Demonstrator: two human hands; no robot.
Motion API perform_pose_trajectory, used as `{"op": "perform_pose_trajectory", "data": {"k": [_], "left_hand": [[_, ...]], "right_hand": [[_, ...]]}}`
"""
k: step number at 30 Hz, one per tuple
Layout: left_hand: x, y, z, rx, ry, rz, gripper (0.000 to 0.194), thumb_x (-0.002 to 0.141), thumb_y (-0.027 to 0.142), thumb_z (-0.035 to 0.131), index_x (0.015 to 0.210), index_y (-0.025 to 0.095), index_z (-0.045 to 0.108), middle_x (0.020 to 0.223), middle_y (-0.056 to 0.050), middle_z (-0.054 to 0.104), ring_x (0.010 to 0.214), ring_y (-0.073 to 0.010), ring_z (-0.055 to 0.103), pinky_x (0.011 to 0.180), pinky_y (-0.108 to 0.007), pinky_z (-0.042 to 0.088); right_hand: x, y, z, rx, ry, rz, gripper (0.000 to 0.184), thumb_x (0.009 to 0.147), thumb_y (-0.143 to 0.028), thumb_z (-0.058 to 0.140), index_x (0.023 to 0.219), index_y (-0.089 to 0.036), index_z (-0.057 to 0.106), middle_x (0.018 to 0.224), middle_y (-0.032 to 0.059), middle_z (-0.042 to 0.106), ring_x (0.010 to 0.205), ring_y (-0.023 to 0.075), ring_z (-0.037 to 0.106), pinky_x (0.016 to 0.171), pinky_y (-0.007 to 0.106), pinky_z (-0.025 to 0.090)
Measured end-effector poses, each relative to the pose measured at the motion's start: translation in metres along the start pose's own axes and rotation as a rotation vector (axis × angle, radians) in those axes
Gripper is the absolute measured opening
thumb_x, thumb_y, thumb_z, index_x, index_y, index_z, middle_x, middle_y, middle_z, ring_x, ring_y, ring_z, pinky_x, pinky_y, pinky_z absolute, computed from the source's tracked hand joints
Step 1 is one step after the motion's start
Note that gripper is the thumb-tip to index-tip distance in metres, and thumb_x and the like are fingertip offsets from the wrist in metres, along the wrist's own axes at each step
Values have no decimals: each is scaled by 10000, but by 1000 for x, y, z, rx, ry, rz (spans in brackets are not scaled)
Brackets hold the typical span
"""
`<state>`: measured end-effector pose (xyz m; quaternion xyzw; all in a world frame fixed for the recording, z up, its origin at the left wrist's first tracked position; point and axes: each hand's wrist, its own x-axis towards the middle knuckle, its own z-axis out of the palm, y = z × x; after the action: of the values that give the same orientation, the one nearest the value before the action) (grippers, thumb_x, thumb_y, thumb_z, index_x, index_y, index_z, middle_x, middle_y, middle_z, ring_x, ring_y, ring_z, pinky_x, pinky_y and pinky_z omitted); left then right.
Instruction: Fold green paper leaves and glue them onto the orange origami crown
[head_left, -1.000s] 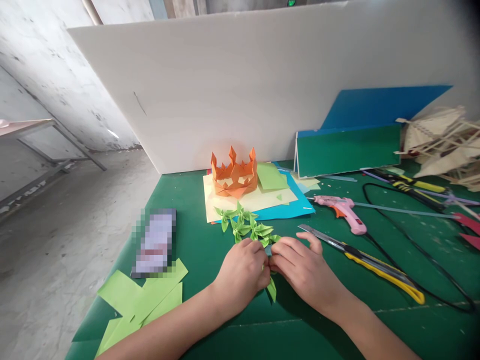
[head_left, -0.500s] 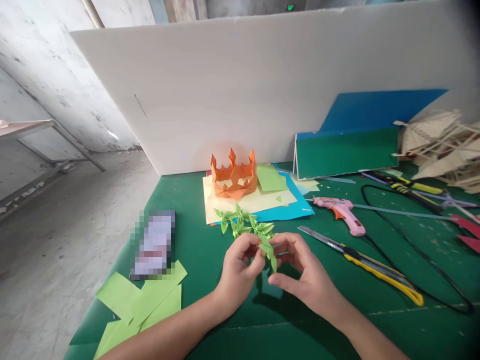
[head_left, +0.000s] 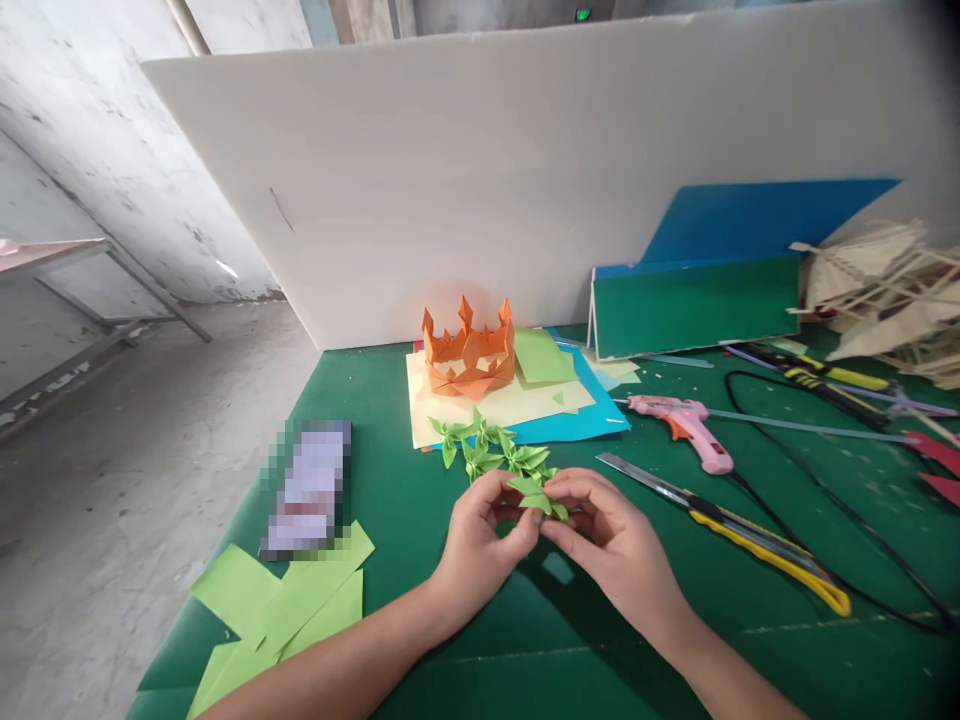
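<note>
My left hand [head_left: 480, 545] and my right hand [head_left: 615, 545] meet just above the green table [head_left: 420, 500], both pinching one small folded green paper piece [head_left: 536, 497] between fingertips. Right behind the hands lie several finished green folded pieces [head_left: 487, 447] in a loose cluster. Farther back an orange paper crown [head_left: 469, 350] stands on a yellow sheet [head_left: 495, 400] over blue paper.
Light green paper sheets [head_left: 281, 605] lie at the near left beside a blurred flat object [head_left: 309, 487]. To the right are a pink glue gun [head_left: 686, 425], a steel ruler with a yellow-handled knife [head_left: 750, 530], a black cord, a green-blue folded board [head_left: 694, 300] and wooden sticks [head_left: 885, 290]. A white board [head_left: 525, 170] walls the back.
The hands rose from the table surface with the green piece and turned it; it hung downward before and now lies flatter between the fingertips.
</note>
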<state>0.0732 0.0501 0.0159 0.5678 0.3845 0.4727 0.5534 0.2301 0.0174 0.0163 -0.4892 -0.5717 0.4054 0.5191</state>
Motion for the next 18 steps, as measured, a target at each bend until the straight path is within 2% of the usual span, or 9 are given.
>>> {"op": "perform_pose_trajectory", "data": {"k": [6, 10, 13, 18], "left_hand": [[2, 0, -1, -147, 87, -11, 207, 721, 283, 756, 814, 160, 617, 753, -7, 609, 693, -121, 585, 648, -232, 515], [2, 2, -1, -210, 95, -76, 216, 695, 295, 777, 803, 157, 649, 772, -14, 645, 698, -126, 605, 666, -248, 527], [2, 3, -1, -229, 97, -80, 218, 683, 289, 785, 801, 157, 657, 770, -17, 656, 723, -131, 615, 693, -252, 528], [1, 5, -3, -199, 81, 18, 194, 712, 298, 761, 791, 164, 645, 800, -30, 652, 753, -143, 612, 713, -268, 529]], "right_hand": [[-3, 1, 0, -264, 23, -213, 179, 855, -269, 629, 1034, -262, 628, 1085, 72, 595, 934, 184, 633, 726, 285, 585], [-1, -1, 0, -395, 55, -306, 184, 862, -235, 618, 1043, -265, 625, 1048, 61, 619, 861, 166, 638, 708, 279, 570], [0, -3, 1, -416, 64, -329, 189, 860, -228, 619, 1044, -270, 624, 1045, 58, 620, 844, 163, 637, 706, 279, 566], [-4, -2, 2, -310, 19, -279, 300, 841, -281, 653, 1131, -297, 581, 1070, 58, 592, 844, 164, 623, 708, 279, 566]]}}
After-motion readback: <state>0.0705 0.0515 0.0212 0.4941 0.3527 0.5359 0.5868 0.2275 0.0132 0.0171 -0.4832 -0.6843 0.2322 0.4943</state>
